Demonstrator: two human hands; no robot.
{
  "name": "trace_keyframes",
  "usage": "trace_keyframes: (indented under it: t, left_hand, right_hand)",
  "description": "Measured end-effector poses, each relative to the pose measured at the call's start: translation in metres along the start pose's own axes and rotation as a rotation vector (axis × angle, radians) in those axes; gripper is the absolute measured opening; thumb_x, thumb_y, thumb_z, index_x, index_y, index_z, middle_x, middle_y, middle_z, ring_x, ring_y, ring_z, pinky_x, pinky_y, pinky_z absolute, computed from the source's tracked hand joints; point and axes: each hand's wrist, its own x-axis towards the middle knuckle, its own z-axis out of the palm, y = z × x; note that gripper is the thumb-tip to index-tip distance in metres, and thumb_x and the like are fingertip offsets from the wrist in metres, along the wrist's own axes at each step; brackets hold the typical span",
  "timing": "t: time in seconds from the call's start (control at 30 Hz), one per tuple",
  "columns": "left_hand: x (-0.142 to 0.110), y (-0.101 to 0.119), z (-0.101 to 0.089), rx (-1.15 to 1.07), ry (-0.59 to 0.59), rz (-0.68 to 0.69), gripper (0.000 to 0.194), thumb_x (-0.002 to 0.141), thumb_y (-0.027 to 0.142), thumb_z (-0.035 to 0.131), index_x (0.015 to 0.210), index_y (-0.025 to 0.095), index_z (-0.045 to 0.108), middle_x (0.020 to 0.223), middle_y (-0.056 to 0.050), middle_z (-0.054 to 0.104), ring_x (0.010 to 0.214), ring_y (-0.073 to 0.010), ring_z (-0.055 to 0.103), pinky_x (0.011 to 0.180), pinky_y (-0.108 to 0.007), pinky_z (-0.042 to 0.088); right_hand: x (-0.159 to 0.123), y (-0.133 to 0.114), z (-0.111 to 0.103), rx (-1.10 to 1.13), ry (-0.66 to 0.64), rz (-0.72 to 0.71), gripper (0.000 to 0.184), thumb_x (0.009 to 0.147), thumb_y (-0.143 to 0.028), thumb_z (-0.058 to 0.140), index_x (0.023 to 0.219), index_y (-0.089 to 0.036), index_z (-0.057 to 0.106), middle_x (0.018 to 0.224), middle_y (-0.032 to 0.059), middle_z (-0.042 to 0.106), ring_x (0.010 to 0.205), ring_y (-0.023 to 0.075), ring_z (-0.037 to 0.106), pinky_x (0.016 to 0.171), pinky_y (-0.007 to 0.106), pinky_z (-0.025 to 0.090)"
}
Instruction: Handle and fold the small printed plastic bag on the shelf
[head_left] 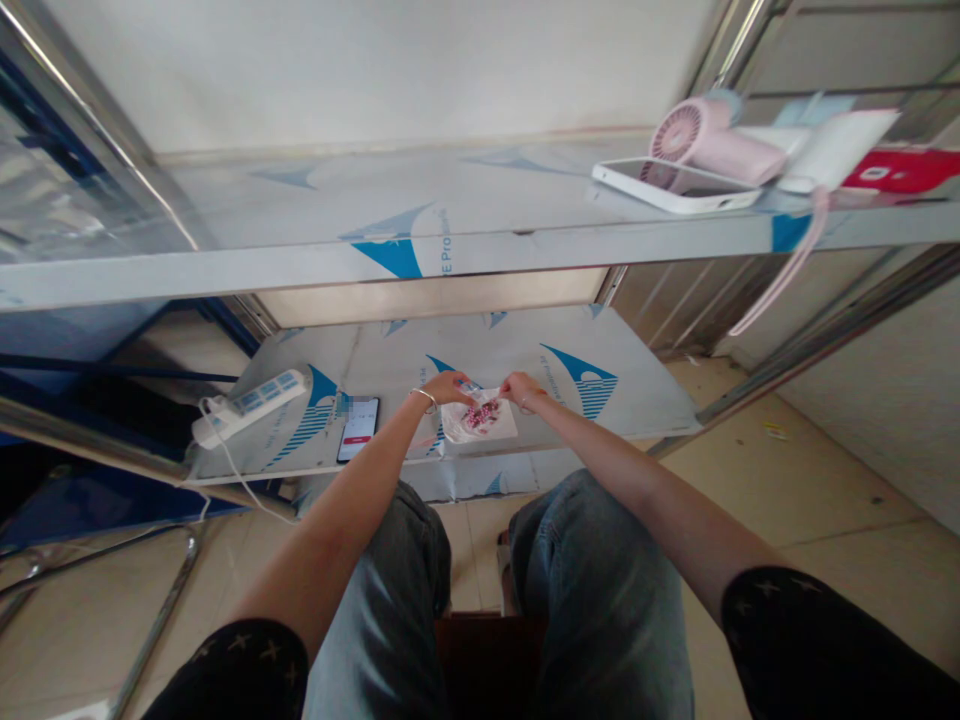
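A small heap of pink and dark red bead-like pieces [482, 415] lies on a white sheet or wrapper [504, 428] on the lower shelf. Over its far left edge, my left hand [448, 385] is closed in a pinch on a piece of clear plastic, seemingly a small bag [471, 389]. My right hand [523, 387] is at the far right edge of the sheet, fingertips pinched together. What they hold is too small to make out. Both hands are close together, with the pieces between and just below them.
A phone [358, 430] with a lit screen lies left of my left arm. Farther left is a white power strip [251, 407] with a cable. The upper shelf [480, 245] overhangs, carrying a pink handheld fan [720, 145], a white-edged phone [667, 190] and a red item [900, 170].
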Motion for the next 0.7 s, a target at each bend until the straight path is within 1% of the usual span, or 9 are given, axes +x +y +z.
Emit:
trace_keyframes:
  t: [0.13, 0.23, 0.33, 0.47, 0.57, 0.63, 0.7]
  left_hand:
    - [0.0, 0.002, 0.001, 0.06, -0.007, -0.009, 0.057, 0.061, 0.037, 0.077, 0.111, 0.016, 0.063, 0.109, -0.007, 0.067, 0.099, -0.0231, 0.06, 0.081, -0.025, 0.045]
    - [0.0, 0.003, 0.001, 0.115, -0.01, -0.033, 0.056, 0.061, 0.037, 0.077, 0.111, 0.017, 0.064, 0.107, -0.007, 0.067, 0.098, -0.0236, 0.061, 0.079, -0.025, 0.046]
    - [-0.001, 0.004, 0.001, 0.14, -0.019, -0.035, 0.055, 0.062, 0.037, 0.076, 0.112, 0.018, 0.064, 0.106, -0.007, 0.067, 0.097, -0.023, 0.062, 0.077, -0.025, 0.046]
    - [-0.002, 0.005, 0.002, 0.148, -0.018, -0.033, 0.054, 0.064, 0.039, 0.074, 0.112, 0.018, 0.064, 0.105, -0.006, 0.068, 0.096, -0.0227, 0.062, 0.077, -0.024, 0.045]
    - [-0.001, 0.004, 0.002, 0.141, -0.023, -0.026, 0.055, 0.064, 0.04, 0.074, 0.112, 0.017, 0.063, 0.107, -0.007, 0.067, 0.097, -0.0227, 0.061, 0.078, -0.025, 0.045]
    - [0.0, 0.002, 0.002, 0.133, -0.028, -0.019, 0.053, 0.064, 0.04, 0.073, 0.111, 0.016, 0.064, 0.107, -0.007, 0.067, 0.096, -0.0231, 0.061, 0.078, -0.025, 0.045]
    - [0.001, 0.002, 0.002, 0.126, -0.024, 0.011, 0.05, 0.065, 0.04, 0.072, 0.108, 0.016, 0.065, 0.104, -0.007, 0.068, 0.094, -0.0237, 0.062, 0.078, -0.027, 0.045]
  right_hand:
    - [0.008, -0.007, -0.011, 0.114, -0.011, -0.09, 0.022, 0.078, -0.022, 0.06, 0.092, -0.016, 0.075, 0.091, 0.0055, 0.072, 0.077, 0.0143, 0.065, 0.067, 0.019, 0.046]
    - [0.011, -0.018, -0.016, 0.255, 0.013, -0.186, 0.022, 0.079, -0.021, 0.06, 0.092, -0.013, 0.075, 0.092, 0.0064, 0.072, 0.08, 0.0148, 0.065, 0.068, 0.018, 0.046]
    - [0.011, -0.03, -0.017, 0.343, 0.012, -0.247, 0.022, 0.077, -0.023, 0.063, 0.091, -0.012, 0.076, 0.09, 0.0064, 0.072, 0.078, 0.0159, 0.066, 0.066, 0.019, 0.046]
    - [0.008, -0.043, -0.013, 0.369, -0.045, -0.264, 0.023, 0.075, -0.024, 0.065, 0.09, -0.011, 0.076, 0.085, 0.0058, 0.072, 0.069, 0.0149, 0.064, 0.059, 0.018, 0.044]
    - [0.007, -0.049, -0.009, 0.363, -0.074, -0.274, 0.024, 0.075, -0.027, 0.066, 0.09, -0.01, 0.076, 0.081, 0.006, 0.072, 0.064, 0.0138, 0.061, 0.055, 0.018, 0.042]
    - [0.007, -0.05, -0.008, 0.361, -0.096, -0.287, 0.025, 0.074, -0.029, 0.067, 0.089, -0.011, 0.076, 0.081, 0.0059, 0.072, 0.064, 0.0139, 0.061, 0.055, 0.018, 0.042]
    - [0.008, -0.049, -0.01, 0.38, -0.103, -0.304, 0.026, 0.075, -0.031, 0.066, 0.092, -0.012, 0.076, 0.085, 0.0056, 0.072, 0.068, 0.0149, 0.062, 0.057, 0.019, 0.043]
